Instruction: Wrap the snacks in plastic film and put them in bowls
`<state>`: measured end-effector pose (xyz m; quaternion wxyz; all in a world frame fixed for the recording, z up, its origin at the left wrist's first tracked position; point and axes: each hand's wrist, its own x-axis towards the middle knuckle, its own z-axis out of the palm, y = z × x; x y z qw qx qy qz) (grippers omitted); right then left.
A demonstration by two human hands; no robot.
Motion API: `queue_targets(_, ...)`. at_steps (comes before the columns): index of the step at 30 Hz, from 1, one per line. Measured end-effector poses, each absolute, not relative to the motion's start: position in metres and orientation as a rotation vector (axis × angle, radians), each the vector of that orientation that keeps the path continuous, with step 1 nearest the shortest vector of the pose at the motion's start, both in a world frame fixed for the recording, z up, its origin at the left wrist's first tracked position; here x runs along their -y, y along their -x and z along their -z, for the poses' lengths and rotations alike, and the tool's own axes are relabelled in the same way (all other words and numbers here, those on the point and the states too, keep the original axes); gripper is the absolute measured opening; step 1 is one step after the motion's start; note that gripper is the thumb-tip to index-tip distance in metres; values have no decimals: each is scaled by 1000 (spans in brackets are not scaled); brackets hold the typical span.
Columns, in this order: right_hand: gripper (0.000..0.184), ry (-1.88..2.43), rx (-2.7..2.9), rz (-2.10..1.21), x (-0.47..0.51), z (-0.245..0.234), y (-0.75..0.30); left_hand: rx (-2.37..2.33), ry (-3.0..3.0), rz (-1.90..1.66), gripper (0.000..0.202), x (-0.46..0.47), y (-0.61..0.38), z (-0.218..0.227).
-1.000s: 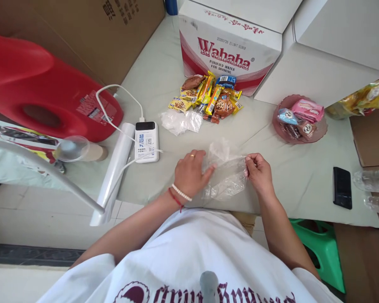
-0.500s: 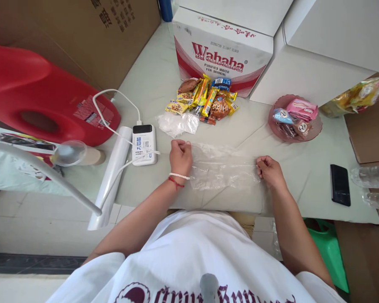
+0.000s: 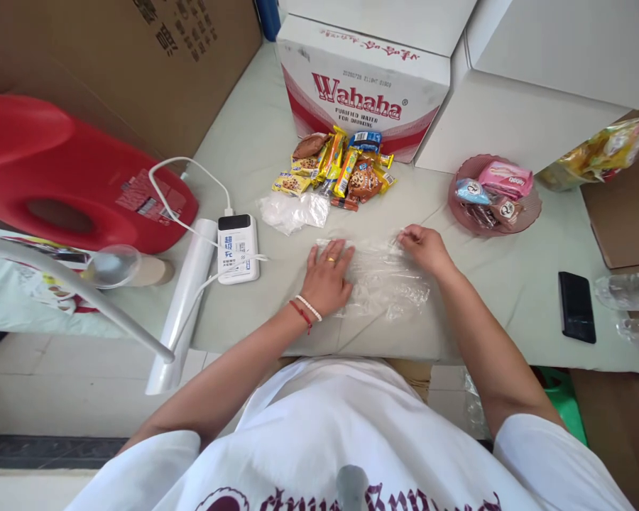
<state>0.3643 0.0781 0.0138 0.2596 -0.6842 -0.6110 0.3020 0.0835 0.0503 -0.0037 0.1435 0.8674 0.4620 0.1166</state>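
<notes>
A clear plastic bag (image 3: 386, 287) lies wrinkled on the pale green tablecloth in front of me. My left hand (image 3: 327, 277) rests flat on its left part, fingers spread; a ring, a white bracelet and a red cord show on that arm. At the bag's upper right edge, my right hand (image 3: 423, 248) pinches the film between thumb and fingers. Beyond my hands lies a pile of small wrapped snacks (image 3: 346, 167), with a crumpled clear bag (image 3: 295, 211) just in front of it.
A Wahaha water carton (image 3: 367, 92) stands behind the snacks. Leftward are a white power bank (image 3: 238, 248) with cables, a plastic roll (image 3: 186, 305), a cup (image 3: 122, 268) and a red jug (image 3: 85, 170). To the right are a pink bowl (image 3: 530, 213) of packets and a black phone (image 3: 577, 306).
My left hand has gone from pinching the bag's left edge to lying flat on it. My right hand has moved left and away from me, drawing the bag's right edge along.
</notes>
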Motion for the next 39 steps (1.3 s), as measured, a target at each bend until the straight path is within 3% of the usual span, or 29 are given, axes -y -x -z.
queue_targets(3,29,2026,1416,-667,-92,-7,-378,-1412,-2432,-189,82,-57,-80,0)
queue_targets(6,28,2188,1424,-326,-84,-19,-390,-1440,-2419,-232,74,-57,-76,-3)
queue_targets(9,35,2024,1681,16,-57,-33,-379,-1509,-2423,-310,70,-53,-72,-2)
queue_targets(14,38,1679,2236,-373,-26,-33,-349,-1519,-2439,-236,67,-48,-62,6)
queue_targets(20,51,2033,1735,-453,-114,-51,-327,-1453,-2484,-230,66,-46,-55,6)
queue_targets(24,66,2242,1706,-387,-195,-60,-291,-1451,-2496,-234,66,-47,-56,6)
queue_targets(28,62,2364,1697,-475,-231,-51,-274,-1439,-2493,-243,67,-47,-55,7)
queue_targets(33,54,2203,1724,-432,-214,-50,-296,-1387,-2490,-252,69,-40,-52,5)
queue_targets(39,57,1900,1911,-210,-125,-72,-313,-1360,-2484,-275,65,-34,-49,4)
